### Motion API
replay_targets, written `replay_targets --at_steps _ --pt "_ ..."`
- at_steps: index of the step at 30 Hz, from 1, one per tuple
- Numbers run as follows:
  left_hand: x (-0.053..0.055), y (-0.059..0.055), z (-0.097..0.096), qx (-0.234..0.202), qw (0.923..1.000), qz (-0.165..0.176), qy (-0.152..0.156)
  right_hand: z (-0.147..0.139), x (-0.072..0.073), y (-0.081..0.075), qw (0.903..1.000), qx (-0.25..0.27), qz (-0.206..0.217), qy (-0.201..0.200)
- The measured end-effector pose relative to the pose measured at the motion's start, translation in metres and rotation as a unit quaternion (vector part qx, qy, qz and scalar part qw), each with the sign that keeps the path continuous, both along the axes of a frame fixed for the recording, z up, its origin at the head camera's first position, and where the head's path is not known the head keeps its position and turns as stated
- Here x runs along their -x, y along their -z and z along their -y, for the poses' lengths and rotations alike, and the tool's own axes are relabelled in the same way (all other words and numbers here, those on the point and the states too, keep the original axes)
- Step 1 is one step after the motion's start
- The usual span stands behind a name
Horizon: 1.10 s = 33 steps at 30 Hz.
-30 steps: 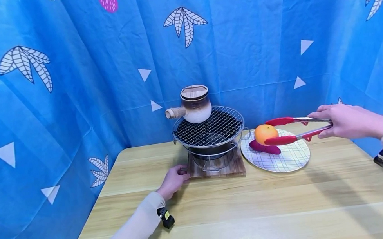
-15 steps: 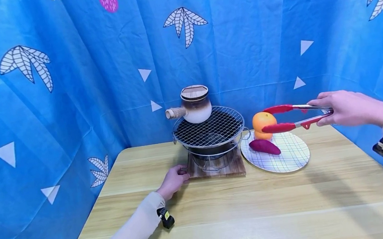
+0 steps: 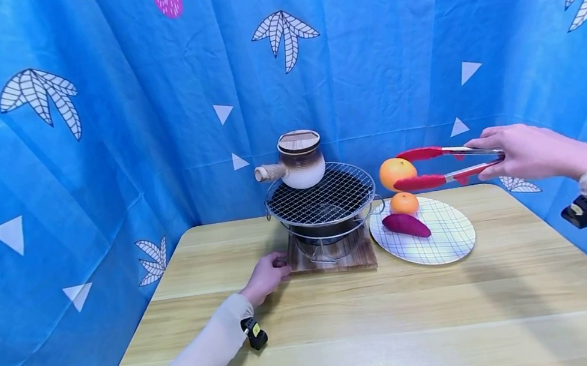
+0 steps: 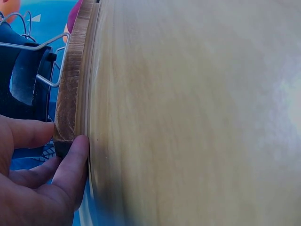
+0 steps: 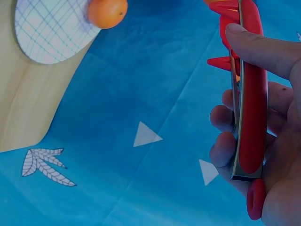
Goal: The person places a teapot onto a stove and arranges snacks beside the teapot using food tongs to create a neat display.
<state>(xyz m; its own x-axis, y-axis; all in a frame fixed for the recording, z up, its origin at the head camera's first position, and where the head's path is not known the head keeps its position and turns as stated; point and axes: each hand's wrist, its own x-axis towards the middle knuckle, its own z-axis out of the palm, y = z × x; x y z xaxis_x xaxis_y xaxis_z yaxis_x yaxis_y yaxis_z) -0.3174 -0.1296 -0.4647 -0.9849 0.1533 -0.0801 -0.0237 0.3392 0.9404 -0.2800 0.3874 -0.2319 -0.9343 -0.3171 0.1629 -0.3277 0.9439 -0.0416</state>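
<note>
My right hand (image 3: 529, 150) grips red-tipped metal tongs (image 3: 421, 182). An orange (image 3: 392, 173) is held between the tong tips, above the left part of a white checked plate (image 3: 452, 237). On the plate lie a smaller orange fruit (image 3: 404, 203), like a mandarin, and a purple sweet potato (image 3: 406, 226). In the right wrist view my thumb lies along the tongs' red handle (image 5: 254, 108), with fingers curled on the other side. My left hand (image 3: 265, 278) pinches the left corner of a wooden board (image 4: 70, 94), thumb on one face and fingers opposite.
On the board stands a small grill with a round wire grate (image 3: 328, 203). A side-handled clay pot (image 3: 303, 170) with a wooden lid sits at the grate's back left. The plate is right of the grill on the wooden table (image 3: 354, 333). A blue curtain (image 3: 384, 76) hangs behind.
The tongs and orange have risen off the plate and shifted slightly left, uncovering the smaller fruit beneath. My left hand has stayed at the board.
</note>
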Motion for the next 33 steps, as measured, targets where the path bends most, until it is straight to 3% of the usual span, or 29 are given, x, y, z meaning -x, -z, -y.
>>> replay_targets --at_steps 9,21,33 --pt "-0.005 -0.006 0.0 0.004 0.9998 -0.014 0.011 0.012 0.009 -0.01 0.9998 0.004 -0.007 -0.017" --pt "0.002 0.002 0.0 0.004 1.0 0.006 0.0 0.039 0.026 -0.017 0.9991 0.007 -0.006 -0.041" --pt "0.003 0.002 0.001 0.001 1.0 -0.002 0.003 0.059 0.041 -0.018 0.9995 -0.004 0.015 -0.026"
